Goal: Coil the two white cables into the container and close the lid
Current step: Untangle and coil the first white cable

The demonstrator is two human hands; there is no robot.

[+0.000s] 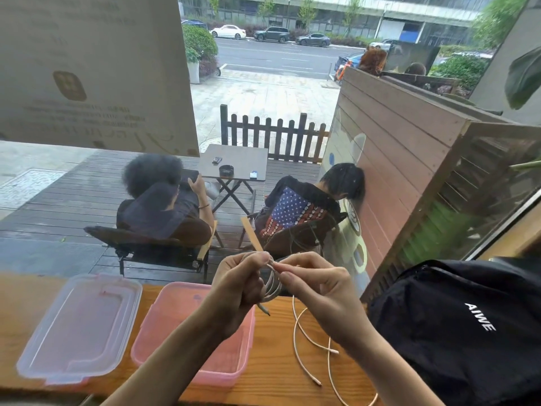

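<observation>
My left hand point(238, 291) and my right hand point(319, 288) are raised above the wooden counter, both pinching one white cable point(273, 284) wound into a small coil between them. Its plug end hangs below my left hand. A second white cable point(307, 338) lies loose and uncoiled on the counter under my right wrist. The pink container point(234, 367) stands open below my left forearm, with nothing visible inside. Its clear lid point(79, 326) lies flat to the left of it.
A black bag point(468, 326) fills the counter's right side, close to the loose cable. The wooden counter point(272, 385) runs along a window pane directly behind my hands. Outside, two people sit in chairs on a deck.
</observation>
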